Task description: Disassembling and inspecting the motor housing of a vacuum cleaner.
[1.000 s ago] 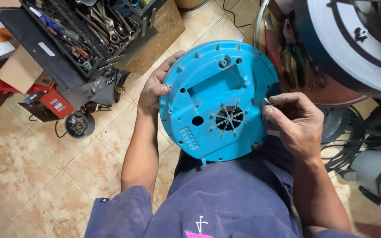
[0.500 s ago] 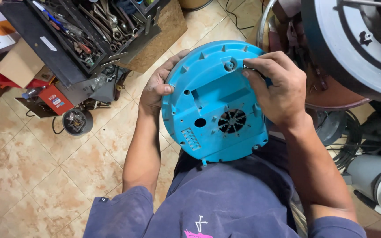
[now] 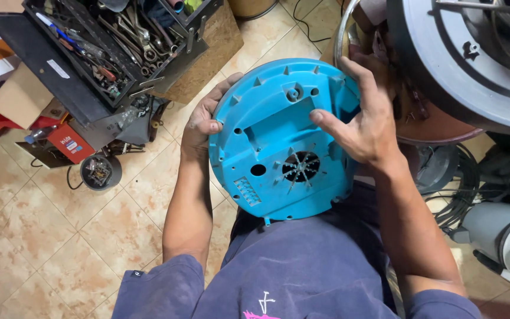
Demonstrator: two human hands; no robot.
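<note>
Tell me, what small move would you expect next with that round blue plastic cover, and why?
Probably a slight turn of the blue plastic cover. The left hand grips its rim, the right hand lies spread across its far edge, neither holds a tool, and it rests on the lap.

A single view, from a camera worn on the person's head; it faces steeply down over the chest and lap toward the tiled floor [image 3: 60, 236]; it sits close, so both forearms fill the middle; an open toolbox [image 3: 107, 53] lies at the upper left edge.
</note>
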